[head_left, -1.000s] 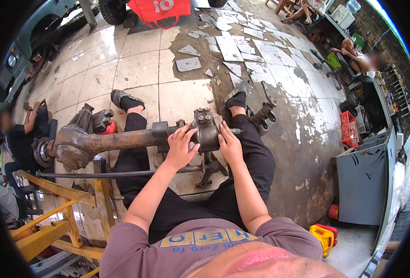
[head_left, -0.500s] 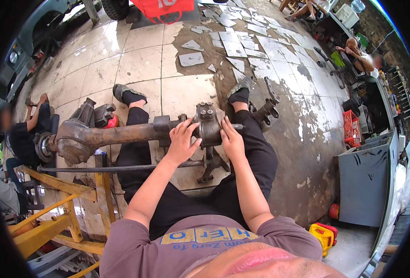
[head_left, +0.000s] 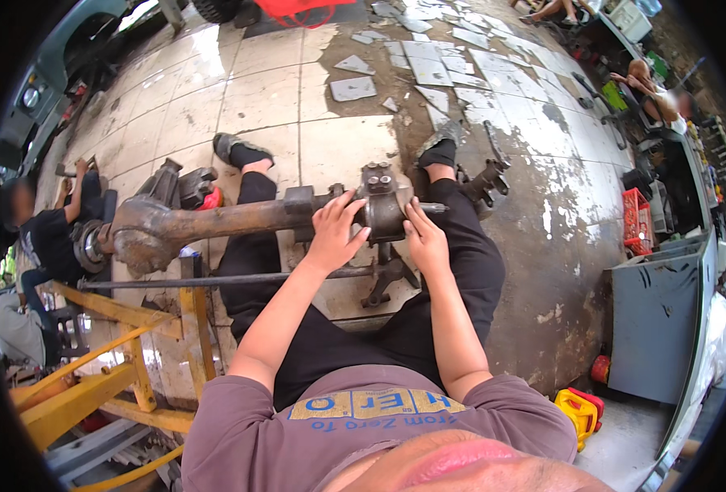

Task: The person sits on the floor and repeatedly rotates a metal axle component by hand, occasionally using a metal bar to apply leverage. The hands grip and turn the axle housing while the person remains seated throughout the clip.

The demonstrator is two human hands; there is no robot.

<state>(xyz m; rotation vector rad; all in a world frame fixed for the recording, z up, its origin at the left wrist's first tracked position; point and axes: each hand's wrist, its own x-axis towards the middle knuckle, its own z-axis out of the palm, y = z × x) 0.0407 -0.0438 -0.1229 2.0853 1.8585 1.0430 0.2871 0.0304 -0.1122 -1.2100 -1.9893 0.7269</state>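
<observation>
A worn, rust-brown vehicle axle housing [head_left: 240, 220] lies across in front of me, its round differential bulge [head_left: 143, 234] at the left. At its right end sits a dark steering knuckle [head_left: 385, 215] with bolts on top and a short shaft [head_left: 435, 208] sticking out. My left hand [head_left: 336, 234] rests on the knuckle's left side, fingers stretched and thumb apart. Against the right face, my right hand [head_left: 427, 239] lies with extended fingertips touching it; its palm side is hidden. Below runs a long steel rod [head_left: 297, 279], meeting a forked arm [head_left: 389, 279] under the knuckle.
Yellow metal frame [head_left: 195, 336] stands at left, near a seated person [head_left: 47, 238]. Broken tiles [head_left: 428, 61] litter the floor ahead. At right are a grey cabinet [head_left: 656, 328], a red crate [head_left: 637, 221] and another person [head_left: 662, 102]. Another metal part [head_left: 487, 176] lies beyond my right leg.
The whole view has shifted slightly, so the scene sits farther right. Both hands stay on the knuckle, with only slight finger movement.
</observation>
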